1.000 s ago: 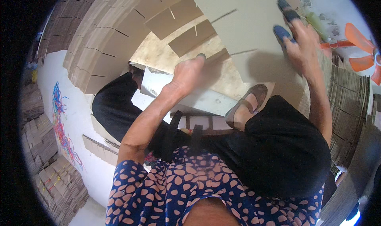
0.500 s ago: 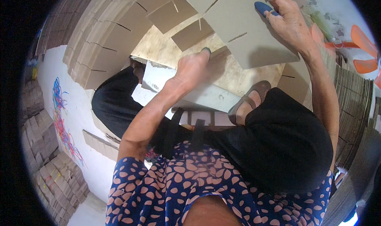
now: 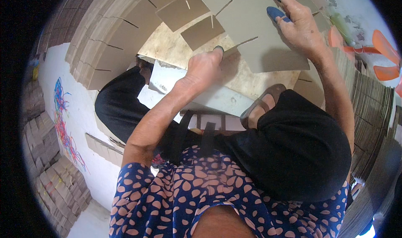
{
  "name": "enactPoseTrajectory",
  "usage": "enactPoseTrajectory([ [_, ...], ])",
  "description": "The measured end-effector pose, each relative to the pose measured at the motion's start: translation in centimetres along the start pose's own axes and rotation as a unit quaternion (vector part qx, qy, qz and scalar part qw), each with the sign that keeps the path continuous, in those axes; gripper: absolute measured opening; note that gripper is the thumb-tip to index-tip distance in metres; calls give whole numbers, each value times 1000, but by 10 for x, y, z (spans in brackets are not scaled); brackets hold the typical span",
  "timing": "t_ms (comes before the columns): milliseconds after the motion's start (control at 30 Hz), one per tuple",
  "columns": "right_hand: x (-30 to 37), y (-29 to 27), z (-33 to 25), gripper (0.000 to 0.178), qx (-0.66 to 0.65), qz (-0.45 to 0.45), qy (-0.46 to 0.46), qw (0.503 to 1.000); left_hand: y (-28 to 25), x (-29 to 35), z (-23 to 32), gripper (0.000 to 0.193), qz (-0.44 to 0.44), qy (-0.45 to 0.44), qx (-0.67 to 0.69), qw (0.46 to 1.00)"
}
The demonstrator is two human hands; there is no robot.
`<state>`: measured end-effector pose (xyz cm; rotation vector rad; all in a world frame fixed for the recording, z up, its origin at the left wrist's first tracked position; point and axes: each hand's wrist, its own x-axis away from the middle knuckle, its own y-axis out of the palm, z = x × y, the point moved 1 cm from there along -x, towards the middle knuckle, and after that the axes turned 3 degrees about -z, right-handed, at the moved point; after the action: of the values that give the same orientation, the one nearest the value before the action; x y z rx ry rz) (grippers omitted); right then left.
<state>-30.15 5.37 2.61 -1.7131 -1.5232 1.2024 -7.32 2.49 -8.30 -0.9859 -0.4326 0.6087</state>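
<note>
Above the pale wooden board (image 3: 157, 45) a large slotted cardboard sheet (image 3: 247, 16) is tilted, with smaller slotted cardboard pieces (image 3: 203, 32) beside its left side. My right hand (image 3: 300, 29) is at the sheet's right edge, thumb on its face, fingers stretched toward the top; dark blue covers sit on the thumb and fingertips. My left hand (image 3: 203, 70) is closed and slightly blurred, its dark-covered thumb pressed on a cardboard strip (image 3: 231, 52) seen nearly edge-on. Much of that strip is hidden behind the hand.
Stacked slotted cardboard (image 3: 113, 33) rises at the left, with more stacks (image 3: 370, 108) at the right. Coloured strings (image 3: 63, 121) lie on a white surface at the far left. An orange fan-like object (image 3: 383, 49) is at the right. My foot in a brown shoe (image 3: 264, 104) rests by the board.
My right hand and the large cardboard sheet have shifted slightly left, the sheet's lower corner dropping a little. My left hand stays in nearly the same place.
</note>
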Motion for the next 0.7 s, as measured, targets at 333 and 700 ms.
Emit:
enactPoseTrajectory([
  [333, 10, 1, -13, 25, -19, 30, -42, 998, 0, 2, 0, 11, -5, -14, 5, 1000],
  [700, -4, 6, -18, 26, -31, -38, -39, 998, -21, 1, 10, 17, -76, -3, 26, 997],
])
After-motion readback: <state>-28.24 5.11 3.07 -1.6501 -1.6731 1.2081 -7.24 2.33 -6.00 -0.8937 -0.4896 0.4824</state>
